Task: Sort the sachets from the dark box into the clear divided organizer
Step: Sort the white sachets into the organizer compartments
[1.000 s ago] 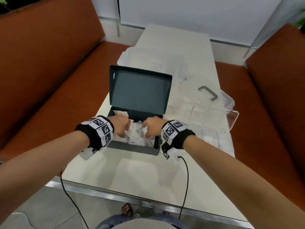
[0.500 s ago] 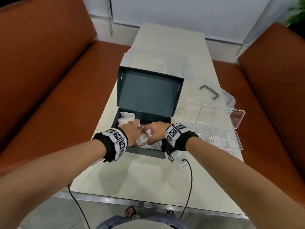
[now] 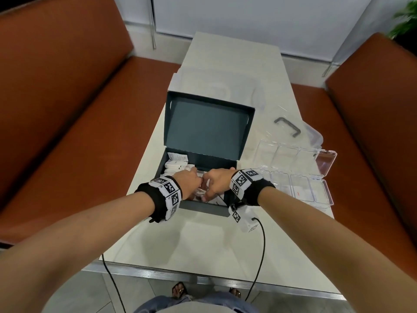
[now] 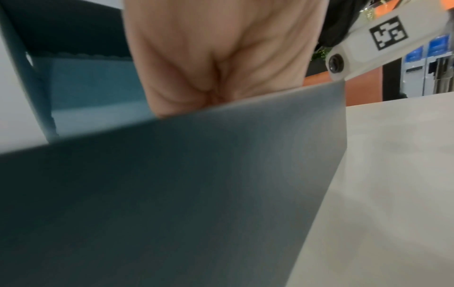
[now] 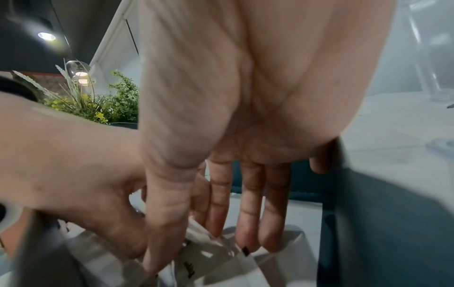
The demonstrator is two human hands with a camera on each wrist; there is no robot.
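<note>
The dark box (image 3: 203, 207) stands open on the white table, lid (image 3: 207, 127) upright, with white sachets (image 3: 176, 166) piled inside. Both hands are down in it, almost touching. My left hand (image 3: 191, 180) curls its thumb and fingers onto sachets; in the left wrist view the box wall (image 4: 172, 194) hides its fingers. My right hand (image 5: 203, 252) points straight down, a sachet (image 5: 221, 268) edge caught between thumb and fingers. The clear divided organizer (image 3: 300, 190) lies open to the right of the box.
Orange benches (image 3: 67, 132) flank the narrow table. A clear lid with a grey handle (image 3: 287, 126) sits behind the organizer, and clear plastic (image 3: 214, 86) lies behind the box. Black cables (image 3: 259, 245) trail over the table's front edge (image 3: 203, 276).
The two hands have drawn together in the middle of the box and reach lower among the sachets. The box and organizer have not moved.
</note>
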